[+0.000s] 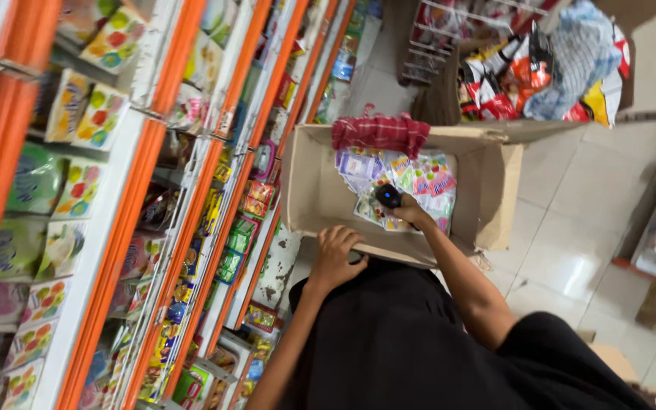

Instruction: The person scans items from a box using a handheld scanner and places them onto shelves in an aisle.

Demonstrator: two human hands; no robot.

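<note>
My left hand (335,254) rests on the near rim of the box (309,190), fingers curled loosely over the cardboard edge, gripping nothing else. My right hand (411,212) reaches down inside the box and closes around one small dark scanner (389,196), held just above the sachets (419,182). The sachets lie in a loose pile on the box floor, too many and too overlapped to count. One red checked cloth (381,133) drapes over the far rim. The one box stands on the tiled floor (571,228). To the left run orange-edged shelves (115,228) packed with packets. Far right, a second carton holds bags (540,68) of snacks.
</note>
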